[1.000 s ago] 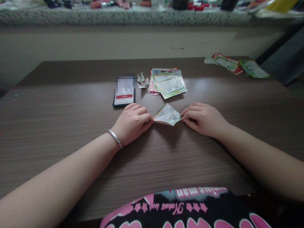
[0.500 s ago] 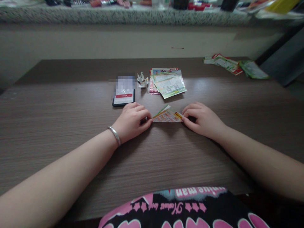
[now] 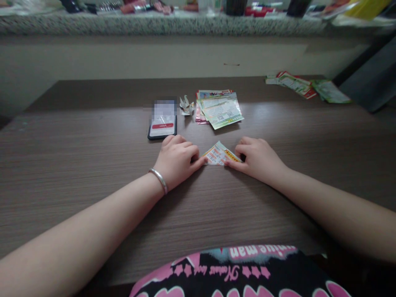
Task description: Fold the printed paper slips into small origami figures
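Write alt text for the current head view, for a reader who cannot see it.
A bare left hand and bare right hand touch a folded, printed paper triangle on a brown wood-grain table. Beyond it lie a black-edged phone, a whitish folded paper and a stack of colourful printed sheets.

A silver bangle [image 3: 159, 179] accompanies black clothing [image 3: 297, 272] printed with pink stars [image 3: 246, 270] and lettering [image 3: 258, 290].

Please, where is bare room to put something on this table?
Bare tabletop lies left of the phone, and between the paper stack and rightmost papers. Crowded: phone, spiky paper and stack sit close; left hand and right hand touch the folded paper.
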Tool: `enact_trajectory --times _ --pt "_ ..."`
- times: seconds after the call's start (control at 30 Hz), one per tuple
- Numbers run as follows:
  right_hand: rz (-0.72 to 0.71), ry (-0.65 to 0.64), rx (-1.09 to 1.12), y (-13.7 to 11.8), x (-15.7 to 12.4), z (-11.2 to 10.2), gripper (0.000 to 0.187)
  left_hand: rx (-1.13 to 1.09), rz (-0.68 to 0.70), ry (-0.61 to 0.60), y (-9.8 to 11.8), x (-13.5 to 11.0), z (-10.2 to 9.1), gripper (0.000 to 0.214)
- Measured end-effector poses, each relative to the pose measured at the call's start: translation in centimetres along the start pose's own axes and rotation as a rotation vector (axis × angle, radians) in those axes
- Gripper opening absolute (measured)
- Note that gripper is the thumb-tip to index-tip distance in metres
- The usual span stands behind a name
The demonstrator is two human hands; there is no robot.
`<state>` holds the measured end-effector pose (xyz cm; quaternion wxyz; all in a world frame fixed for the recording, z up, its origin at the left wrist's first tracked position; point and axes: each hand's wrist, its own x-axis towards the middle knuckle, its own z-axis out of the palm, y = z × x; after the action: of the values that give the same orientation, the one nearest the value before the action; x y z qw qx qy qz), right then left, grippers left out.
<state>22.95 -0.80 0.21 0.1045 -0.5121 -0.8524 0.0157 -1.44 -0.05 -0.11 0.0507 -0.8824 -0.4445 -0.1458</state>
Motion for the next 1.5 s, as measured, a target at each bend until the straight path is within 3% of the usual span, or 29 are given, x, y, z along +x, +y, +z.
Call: enact_trajectory --times 0.23,0.4,0.7,0.83,1.03,1.2,1.5 --pt "0.026 -0.022 0.077 0.4 -0.2 -0.3 0.025 0.139 0.13 -0.019 -0.2 -0.2 -0.5 0.031" --pt "-0.072 -0.022 0.171 1.4 -0.4 -0.3 0.018 0.203 0.144 0.001 -0.3 -0.5 -0.7 0.029" --pt "-0.22 0.078 0.322 2.2 -0.6 -0.2 0.009 -0.071 0.086 0.055 -1.6 -0.7 -0.3 0.024" --pt "-0.281 0.099 0.34 2.1 -0.6 -0.3 0.003 -0.097 0.172 0.12 -1.3 -0.7 -0.6 0.018" --pt "-0.407 0.12 0.262 1.9 -0.8 -0.5 0.01 -0.119 0.285 0.131 -0.9 -0.8 -1.1 0.015" --pt "-0.432 0.13 0.243 1.7 -0.8 -0.3 0.013 -0.022 0.338 0.111 -0.8 -0.8 -1.2 0.016" --pt "-0.515 0.114 0.115 1.4 -0.7 -0.3 0.017 -0.038 0.411 0.006 -0.5 -0.8 -1.2 0.027"
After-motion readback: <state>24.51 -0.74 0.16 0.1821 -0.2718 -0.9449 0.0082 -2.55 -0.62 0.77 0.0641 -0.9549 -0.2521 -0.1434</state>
